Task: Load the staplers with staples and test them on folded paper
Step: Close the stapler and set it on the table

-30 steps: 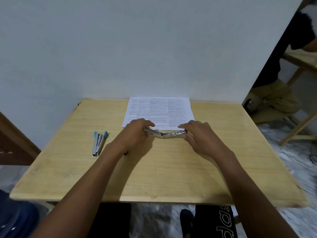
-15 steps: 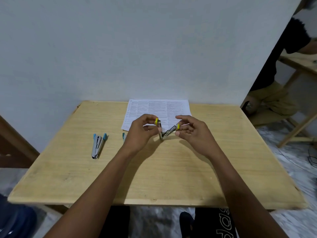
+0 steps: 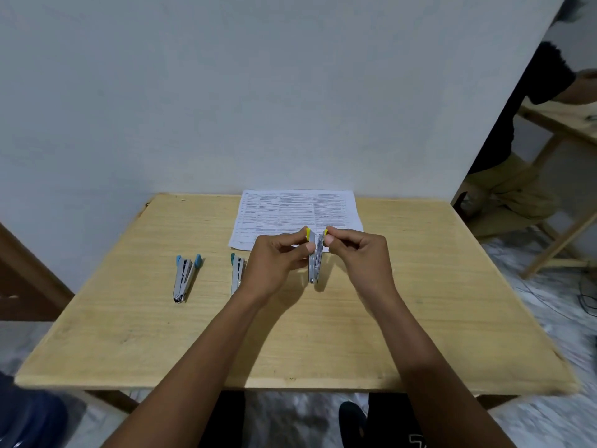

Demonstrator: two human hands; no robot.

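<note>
Both hands hold a yellow-tipped stapler point(image 3: 315, 257) just in front of the printed paper point(image 3: 298, 211): left hand point(image 3: 277, 260) fingers pinch one yellow end, right hand point(image 3: 358, 253) fingers the other (its two arms slightly parted). Two blue-tipped staplers point(image 3: 184, 276) point(image 3: 236, 270) lie on the counter point(image 3: 420, 302) left of the paper.

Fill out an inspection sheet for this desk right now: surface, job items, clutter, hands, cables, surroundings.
Surface: wooden table, bare wood in front.
Job's things: yellow-tipped stapler held above the table; blue-tipped stapler lying at left; second blue-tipped stapler partly hidden by the left wrist; printed paper flat at the far edge.
Clutter: nothing seen.
Grippers: left hand and right hand both pinch the yellow-tipped stapler.
Cables: dark cables on the floor at right.
Surroundings: plain wall; another person seated at right.
</note>
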